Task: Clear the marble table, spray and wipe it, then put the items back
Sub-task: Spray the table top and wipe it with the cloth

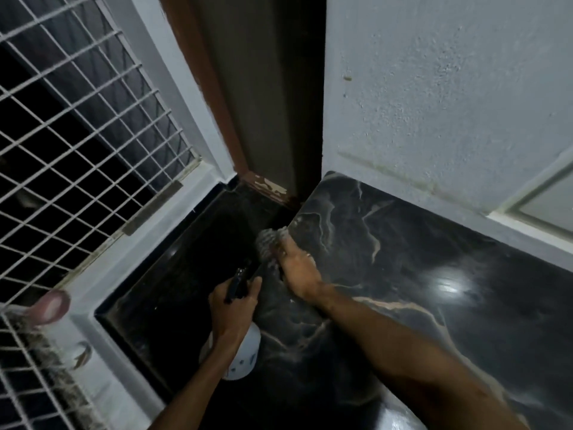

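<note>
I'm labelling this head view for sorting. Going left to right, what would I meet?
Window grille → left hand gripping the spray bottle → right hand holding the cloth → bare stretch of the marble table.

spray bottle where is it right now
Head view, lower centre-left: the left hand grips the spray bottle beside the marble table's edge, just below the right hand and its cloth.

Most of the cloth (pixel 268 242) under the right hand (pixel 299 276); spray bottle (pixel 245 358) nozzle dark, blurred.
</note>
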Available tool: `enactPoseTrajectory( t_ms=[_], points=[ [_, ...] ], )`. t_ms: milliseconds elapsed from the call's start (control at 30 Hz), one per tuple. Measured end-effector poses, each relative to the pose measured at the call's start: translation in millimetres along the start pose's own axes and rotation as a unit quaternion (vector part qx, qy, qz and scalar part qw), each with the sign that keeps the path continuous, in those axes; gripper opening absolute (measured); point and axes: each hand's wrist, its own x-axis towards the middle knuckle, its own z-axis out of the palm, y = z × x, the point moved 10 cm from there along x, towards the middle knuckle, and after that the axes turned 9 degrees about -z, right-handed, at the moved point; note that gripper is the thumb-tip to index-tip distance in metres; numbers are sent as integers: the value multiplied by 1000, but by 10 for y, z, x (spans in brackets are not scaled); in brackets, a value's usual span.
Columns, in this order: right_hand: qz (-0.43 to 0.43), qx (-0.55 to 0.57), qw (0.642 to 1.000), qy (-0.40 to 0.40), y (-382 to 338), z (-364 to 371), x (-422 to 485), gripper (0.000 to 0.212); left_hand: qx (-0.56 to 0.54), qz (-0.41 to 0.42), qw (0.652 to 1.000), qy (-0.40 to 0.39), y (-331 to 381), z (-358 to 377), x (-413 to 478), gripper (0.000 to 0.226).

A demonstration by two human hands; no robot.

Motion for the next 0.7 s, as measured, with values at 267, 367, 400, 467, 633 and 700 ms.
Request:
enactPoseTrajectory(
  t_ms=[267,367,400,467,633,700],
  points=[
    [112,-87,990,24,787,-466,524,65,-2,42,998,-54,420,246,586,37],
    [-42,-85,992,-79,314,-82,383,73,6,79,994,-76,642,331,743,34],
    [-49,-81,993,-76,382,-137,404,74,11,89,993,-81,718,370,807,34],
    [57,-69,996,-11,811,-499,599,70,4,95,991,-94,834,450,919,36],
    [172,-80,981,28,1085,-677,637,64,-7,118,986,-117,1063,632,1059,38],
    [99,-86,991,-11,983,-549,645,67,-5,122,984,-130,1136,757,1130,37]
  ],
)
